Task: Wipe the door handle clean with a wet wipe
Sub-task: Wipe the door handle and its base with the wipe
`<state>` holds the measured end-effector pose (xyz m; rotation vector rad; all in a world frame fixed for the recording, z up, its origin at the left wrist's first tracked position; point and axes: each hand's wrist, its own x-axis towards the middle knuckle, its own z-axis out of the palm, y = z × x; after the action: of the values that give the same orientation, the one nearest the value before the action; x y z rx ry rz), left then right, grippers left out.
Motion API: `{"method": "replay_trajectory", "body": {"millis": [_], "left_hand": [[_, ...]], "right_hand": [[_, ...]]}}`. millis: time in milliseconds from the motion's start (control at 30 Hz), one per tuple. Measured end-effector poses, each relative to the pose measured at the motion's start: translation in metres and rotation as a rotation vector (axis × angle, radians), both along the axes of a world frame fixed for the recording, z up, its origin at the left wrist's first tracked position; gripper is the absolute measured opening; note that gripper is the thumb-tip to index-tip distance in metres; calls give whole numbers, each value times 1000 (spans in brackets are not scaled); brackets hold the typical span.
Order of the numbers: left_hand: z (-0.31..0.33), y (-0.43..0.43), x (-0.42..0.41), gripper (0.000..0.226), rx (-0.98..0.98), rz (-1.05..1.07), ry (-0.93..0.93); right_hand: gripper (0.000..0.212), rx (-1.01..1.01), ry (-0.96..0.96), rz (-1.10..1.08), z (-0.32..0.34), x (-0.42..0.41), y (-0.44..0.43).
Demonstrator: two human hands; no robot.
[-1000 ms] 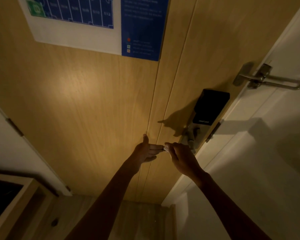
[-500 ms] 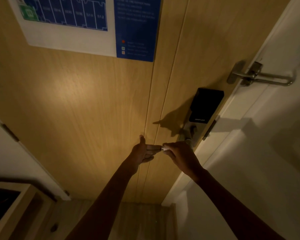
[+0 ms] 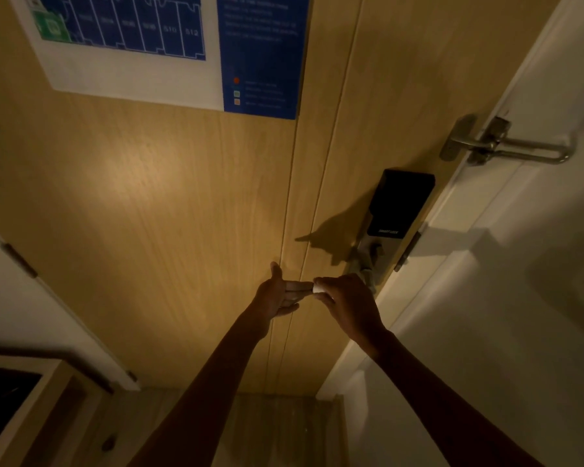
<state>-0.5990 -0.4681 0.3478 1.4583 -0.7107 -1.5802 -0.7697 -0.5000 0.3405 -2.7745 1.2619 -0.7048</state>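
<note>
A metal door handle (image 3: 364, 264) sits below a black smart lock (image 3: 400, 203) on the wooden door (image 3: 149, 214); my right hand hides most of the lever. My right hand (image 3: 346, 305) pinches a small white wet wipe (image 3: 317, 288) in its fingertips, just left of the handle. My left hand (image 3: 279, 293) is held flat with fingers stretched out, and its fingertips touch the wipe. Only a small bit of the wipe shows between the two hands.
A metal swing latch (image 3: 496, 146) bridges the door and the white frame (image 3: 469, 214) at upper right. A blue and white floor-plan notice (image 3: 169, 52) hangs on the door above. A wooden cabinet (image 3: 17, 399) stands at lower left; white wall at right.
The camera has shifted slightly, so the door and lock sit a little lower and left in view. Both hands stay together at the wipe, almost unmoved.
</note>
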Motion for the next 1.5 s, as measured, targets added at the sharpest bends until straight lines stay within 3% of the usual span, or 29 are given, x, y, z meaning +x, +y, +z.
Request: {"method": "replay_trajectory", "body": {"millis": [333, 533, 833, 1033, 1367, 1500], "left_hand": [[-1, -2, -4, 88, 9, -46, -15], [2, -4, -4, 88, 2, -33, -39], [1, -4, -4, 90, 24, -34, -29], [0, 0, -4, 90, 5, -39, -13], [-4, 2, -6, 86, -12, -12, 8], [-3, 1, -6, 87, -15, -20, -8]], "right_hand": [[26, 245, -55, 59, 5, -10, -18], [21, 96, -73, 71, -3, -12, -6], [38, 252, -175, 33, -1, -13, -18], [21, 185, -275, -96, 0, -27, -22], [26, 49, -154, 9, -11, -19, -1], [32, 185, -189, 23, -10, -29, -7]]}}
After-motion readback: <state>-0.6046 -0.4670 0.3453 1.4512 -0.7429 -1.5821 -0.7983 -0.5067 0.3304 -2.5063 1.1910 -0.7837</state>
